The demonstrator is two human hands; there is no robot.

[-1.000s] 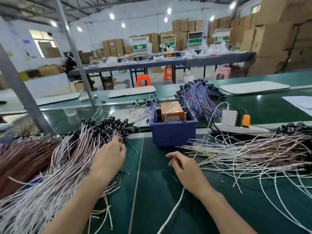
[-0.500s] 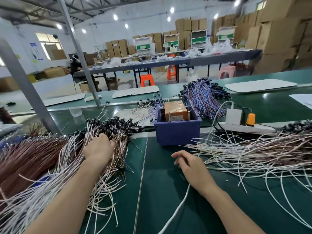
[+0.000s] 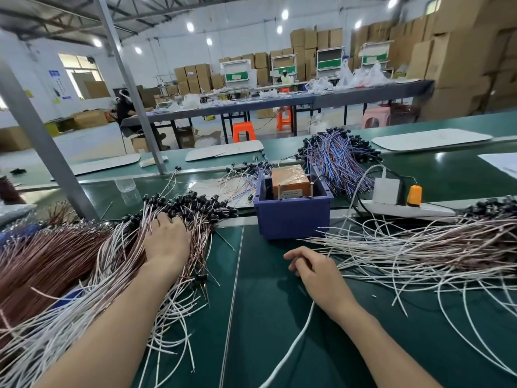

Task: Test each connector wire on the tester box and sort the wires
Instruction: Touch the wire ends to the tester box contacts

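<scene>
The left hand [image 3: 167, 242] is advanced up the wire pile [image 3: 117, 261] to its black connector ends [image 3: 190, 203], though a pinch on any wire cannot be told, and the right hand [image 3: 316, 271] is rested loosely curled, empty, before the tester box [image 3: 291, 180], where no wire is judged connected yet.

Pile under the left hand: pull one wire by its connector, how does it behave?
Probably floppy and light: thin strands in the pile under the left hand curve every way. Apt to snag: strands cross and the black connectors bunch, so neighbours may drag.
</scene>
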